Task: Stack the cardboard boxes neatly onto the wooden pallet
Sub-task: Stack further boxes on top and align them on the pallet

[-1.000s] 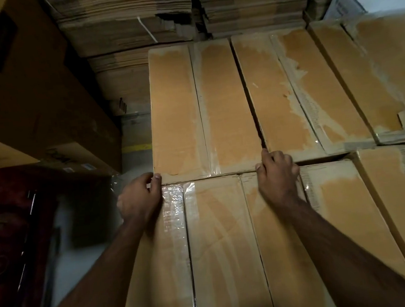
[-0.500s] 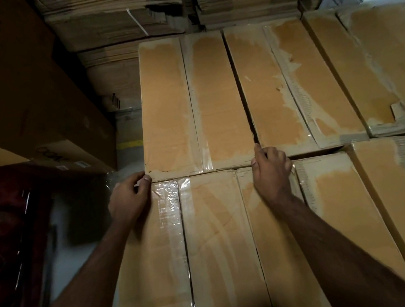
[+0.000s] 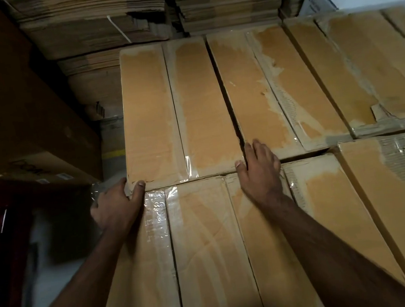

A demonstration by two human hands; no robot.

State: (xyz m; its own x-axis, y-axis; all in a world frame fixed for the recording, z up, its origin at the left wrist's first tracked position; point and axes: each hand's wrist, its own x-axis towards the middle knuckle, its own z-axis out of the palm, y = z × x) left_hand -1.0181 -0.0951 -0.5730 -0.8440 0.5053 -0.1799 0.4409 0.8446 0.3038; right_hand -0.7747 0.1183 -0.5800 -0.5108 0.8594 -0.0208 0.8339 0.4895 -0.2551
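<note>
Far-left cardboard box [image 3: 179,110] found lying flat in the back row of the stack, butted against the near box [image 3: 207,253]. Left hand [image 3: 116,207] seen gripping its near-left corner, thumb on top, fingers curled round the edge. Right hand [image 3: 261,172] laid open, fingers spread, at its near-right corner beside the neighbouring box [image 3: 277,90]. Pallet hidden.

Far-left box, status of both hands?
Left hand grips far-left box near corner. Right hand flat at its other near corner. Nothing in the way.
</note>
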